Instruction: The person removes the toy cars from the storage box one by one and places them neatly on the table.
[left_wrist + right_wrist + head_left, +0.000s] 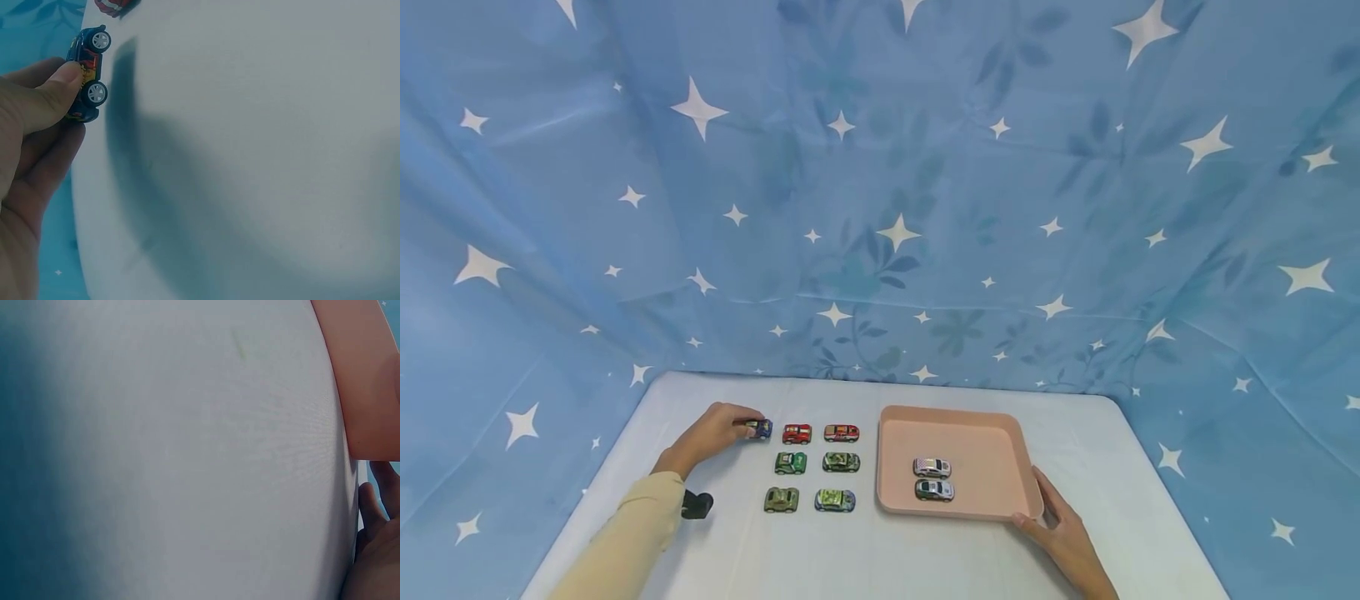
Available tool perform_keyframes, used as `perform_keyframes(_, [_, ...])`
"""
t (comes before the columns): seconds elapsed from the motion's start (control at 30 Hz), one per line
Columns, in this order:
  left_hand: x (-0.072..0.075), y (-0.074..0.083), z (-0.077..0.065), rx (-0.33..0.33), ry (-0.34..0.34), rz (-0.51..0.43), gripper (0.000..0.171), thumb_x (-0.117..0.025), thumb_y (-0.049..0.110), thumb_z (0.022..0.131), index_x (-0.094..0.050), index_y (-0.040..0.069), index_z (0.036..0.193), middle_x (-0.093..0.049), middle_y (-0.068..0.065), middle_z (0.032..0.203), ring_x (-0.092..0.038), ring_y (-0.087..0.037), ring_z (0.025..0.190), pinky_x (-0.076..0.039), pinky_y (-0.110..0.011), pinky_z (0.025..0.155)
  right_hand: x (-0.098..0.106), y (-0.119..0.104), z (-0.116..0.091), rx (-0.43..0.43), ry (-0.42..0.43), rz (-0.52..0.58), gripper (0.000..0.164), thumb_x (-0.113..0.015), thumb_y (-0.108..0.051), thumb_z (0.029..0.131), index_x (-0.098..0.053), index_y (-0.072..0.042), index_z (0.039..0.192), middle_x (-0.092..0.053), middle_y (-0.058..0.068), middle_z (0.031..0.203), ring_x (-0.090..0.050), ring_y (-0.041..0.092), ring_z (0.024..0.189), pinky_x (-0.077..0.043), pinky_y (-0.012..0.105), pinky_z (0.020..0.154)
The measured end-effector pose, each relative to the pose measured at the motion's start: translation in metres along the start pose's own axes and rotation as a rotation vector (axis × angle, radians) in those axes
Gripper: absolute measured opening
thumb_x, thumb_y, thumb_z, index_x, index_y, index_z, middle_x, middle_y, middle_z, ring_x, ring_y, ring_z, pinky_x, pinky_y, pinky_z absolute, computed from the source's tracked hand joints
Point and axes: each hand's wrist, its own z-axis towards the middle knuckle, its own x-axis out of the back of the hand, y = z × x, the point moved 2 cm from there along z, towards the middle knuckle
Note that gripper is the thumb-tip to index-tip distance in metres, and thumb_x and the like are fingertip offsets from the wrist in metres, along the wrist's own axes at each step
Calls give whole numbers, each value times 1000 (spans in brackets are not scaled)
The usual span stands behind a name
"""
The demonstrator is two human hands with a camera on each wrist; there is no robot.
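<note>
My left hand (718,429) pinches a dark blue toy car (760,428) at the back left of the table. In the left wrist view that toy car (89,75) is tilted with its side and white wheels showing, the thumb pressed on its side. My right hand (1063,533) holds the near right corner of a pink tray (955,417), thumb at the near rim and fingers along the right side. Inside the tray lie a white patterned toy car (932,467) and a silver toy car (934,490), one behind the other.
Between left hand and tray are two columns of toy cars: red ones (797,433) (842,433) at the back, a green car (791,463) and camouflage cars (841,462) nearer. A black object (697,505) shows beside the left sleeve. Blue starry cloth (880,333) surrounds the white table (820,558).
</note>
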Motion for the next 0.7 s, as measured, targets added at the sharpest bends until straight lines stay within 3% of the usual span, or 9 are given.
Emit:
perform_keyframes(0.23, [-5, -6, 2, 8, -8, 17, 28, -68, 4, 89, -71, 4, 117, -69, -14, 116, -61, -34, 113, -48, -52, 95, 1, 0, -2, 24, 4, 27, 89, -69, -45, 89, -15, -27, 158, -20, 13, 161, -17, 40, 146, -17, 66, 111])
perform_keyframes(0.7, [-11, -12, 5, -8, -15, 28, 26, -68, 4, 90, -71, 4, 116, -69, -13, 114, -61, -34, 111, -48, -52, 95, 0, -3, -2, -16, 12, -11, 92, -69, -49, 87, -15, -28, 158, -19, 11, 161, -16, 39, 147, -15, 66, 112])
